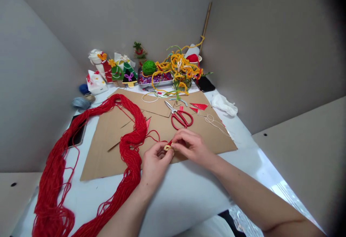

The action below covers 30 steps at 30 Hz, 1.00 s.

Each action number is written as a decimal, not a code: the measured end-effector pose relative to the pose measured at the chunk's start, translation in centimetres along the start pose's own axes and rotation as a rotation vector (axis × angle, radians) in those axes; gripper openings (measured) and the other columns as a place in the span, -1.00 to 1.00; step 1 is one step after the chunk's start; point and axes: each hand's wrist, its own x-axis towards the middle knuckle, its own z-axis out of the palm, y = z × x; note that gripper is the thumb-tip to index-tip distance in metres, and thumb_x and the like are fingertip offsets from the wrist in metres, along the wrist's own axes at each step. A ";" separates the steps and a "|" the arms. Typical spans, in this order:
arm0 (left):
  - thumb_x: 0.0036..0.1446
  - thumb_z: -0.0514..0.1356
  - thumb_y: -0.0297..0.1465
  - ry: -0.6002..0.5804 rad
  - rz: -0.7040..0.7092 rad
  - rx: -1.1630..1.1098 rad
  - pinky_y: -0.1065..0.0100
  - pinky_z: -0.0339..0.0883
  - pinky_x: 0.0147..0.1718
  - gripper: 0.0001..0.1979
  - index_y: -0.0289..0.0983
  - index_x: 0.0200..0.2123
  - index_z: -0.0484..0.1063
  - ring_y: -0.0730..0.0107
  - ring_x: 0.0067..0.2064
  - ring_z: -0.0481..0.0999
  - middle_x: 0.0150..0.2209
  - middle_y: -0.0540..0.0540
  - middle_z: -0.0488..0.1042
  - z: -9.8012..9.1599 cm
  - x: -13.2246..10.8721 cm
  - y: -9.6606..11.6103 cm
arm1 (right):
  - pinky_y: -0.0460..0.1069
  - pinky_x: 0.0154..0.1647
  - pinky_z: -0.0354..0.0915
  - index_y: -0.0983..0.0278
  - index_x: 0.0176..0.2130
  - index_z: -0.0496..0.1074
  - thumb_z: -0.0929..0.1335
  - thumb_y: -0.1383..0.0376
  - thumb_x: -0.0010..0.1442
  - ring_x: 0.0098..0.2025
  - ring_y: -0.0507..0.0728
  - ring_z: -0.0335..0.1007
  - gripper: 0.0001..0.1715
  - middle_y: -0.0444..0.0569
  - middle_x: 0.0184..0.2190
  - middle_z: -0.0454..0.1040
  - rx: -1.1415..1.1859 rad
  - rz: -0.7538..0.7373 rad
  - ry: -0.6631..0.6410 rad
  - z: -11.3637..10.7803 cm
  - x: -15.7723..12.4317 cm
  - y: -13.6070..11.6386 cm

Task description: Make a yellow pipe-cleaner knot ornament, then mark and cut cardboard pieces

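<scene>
My left hand and my right hand meet over the front edge of a brown cardboard sheet. Both pinch one small piece, yellowish with red on it, between their fingertips. A thin red strand runs from the piece toward a big skein of red yarn that curves across the cardboard and down the table's left side. Red-handled scissors lie shut on the cardboard just beyond my hands.
At the back stand small craft figures, a green yarn ball, a tray of purple beads and a tangle of orange and yellow pipe cleaners. Red paper triangles, white string, white cloth, two phones lie around.
</scene>
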 end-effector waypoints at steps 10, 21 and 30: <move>-0.05 0.30 -0.34 0.040 0.002 -0.113 0.41 0.38 -0.32 -0.80 -0.30 -0.33 0.47 0.38 -0.36 0.51 -0.38 -0.08 0.54 0.5 -0.3 -0.4 | -0.09 -0.38 0.29 0.28 -0.38 0.40 0.36 0.24 0.14 -0.41 0.02 0.33 -0.86 -0.11 -0.46 0.44 0.234 0.293 0.082 1.0 -0.2 0.1; -0.09 0.35 -0.31 -0.015 -0.155 -0.390 0.38 0.42 -0.24 -0.73 -0.35 -0.32 0.47 0.43 -0.35 0.54 -0.38 -0.09 0.57 0.0 0.4 0.5 | -0.11 -0.43 0.25 0.29 -0.28 0.39 0.40 0.16 0.08 -0.43 0.00 0.30 -0.74 -0.13 -0.46 0.41 0.240 0.322 0.076 0.5 0.1 0.9; -0.14 0.37 -0.38 0.026 -0.072 -0.211 0.23 0.41 -0.15 -0.62 -0.24 -0.16 0.49 0.23 -0.19 0.55 -0.22 -0.14 0.57 0.3 0.3 -0.5 | -0.13 -0.56 0.14 0.30 -0.41 0.40 0.39 0.16 0.07 -0.55 -0.03 0.17 -0.76 -0.17 -0.56 0.35 0.212 0.412 0.140 -0.9 0.6 0.2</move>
